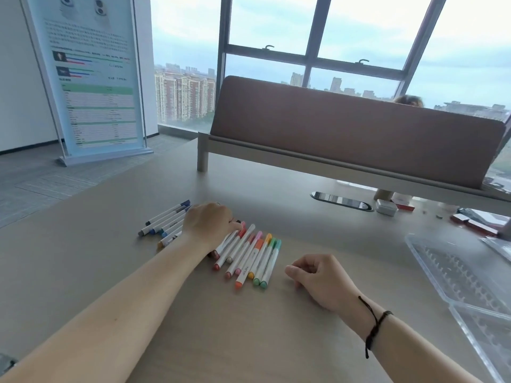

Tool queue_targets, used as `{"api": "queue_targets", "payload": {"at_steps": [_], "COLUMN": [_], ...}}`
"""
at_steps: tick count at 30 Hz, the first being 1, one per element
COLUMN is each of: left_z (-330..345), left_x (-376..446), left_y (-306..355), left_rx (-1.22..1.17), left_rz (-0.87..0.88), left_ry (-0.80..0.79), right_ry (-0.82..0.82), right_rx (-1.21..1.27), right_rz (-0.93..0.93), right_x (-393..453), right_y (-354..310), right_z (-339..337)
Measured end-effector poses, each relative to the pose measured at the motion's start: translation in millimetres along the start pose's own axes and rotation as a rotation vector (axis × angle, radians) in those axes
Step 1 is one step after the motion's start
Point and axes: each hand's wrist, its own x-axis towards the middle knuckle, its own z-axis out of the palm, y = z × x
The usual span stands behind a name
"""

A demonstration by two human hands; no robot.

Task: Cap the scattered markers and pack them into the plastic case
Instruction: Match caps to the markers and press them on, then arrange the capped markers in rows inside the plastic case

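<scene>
Presently we find our left hand [208,223] laid over the markers [249,254], fingers curled onto one; whether it grips, we cannot tell. Their long axes run near-left to far-right. Our right hand [318,280], loosely curled and holding nothing, lies nearer the plastic case [431,252].

Markers [250,255] white-bodied; caps blue, red, pink, orange, green. Case [456,275] clear. Table [249,327] beige.
</scene>
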Motion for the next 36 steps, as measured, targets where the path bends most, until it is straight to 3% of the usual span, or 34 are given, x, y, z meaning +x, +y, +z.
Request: {"api": "queue_targets", "payload": {"at_steps": [5,9,14,18,23,27,30,36], "left_z": [0,-11,-42,-60,-62,-54,-47,-42], "left_x": [10,5,-2,-15,-39,-53,-62,-71], "left_y": [-9,9,97,188,289,345,371,371], "left_rx": [0.043,0.004,-0.243,-0.402,-0.557,-0.61,-0.565,-0.486], "left_rz": [-0.018,-0.001,0.144,0.276,0.392,0.443,0.424,0.384], "left_ry": [-0.125,-0.093,-0.023,-0.045,-0.175,-0.326,-0.439,-0.451], "right_ry": [-0.012,0.034,0.185,0.336,0.457,0.363,0.34,0.378], "right_rx": [0.167,0.15,0.023,-0.217,-0.449,-0.493,-0.453,-0.541], "right_rz": [-0.008,-0.027,-0.035,-0.018,0.088,0.21,0.201,0.13], "right_x": [-17,-31,-54,-80,-124,-145,-150,-160], "right_y": [9,25,62,110,171,201,209,192], "right_z": [-23,-58,-119,-178,-238,-249,-242,-220]}}
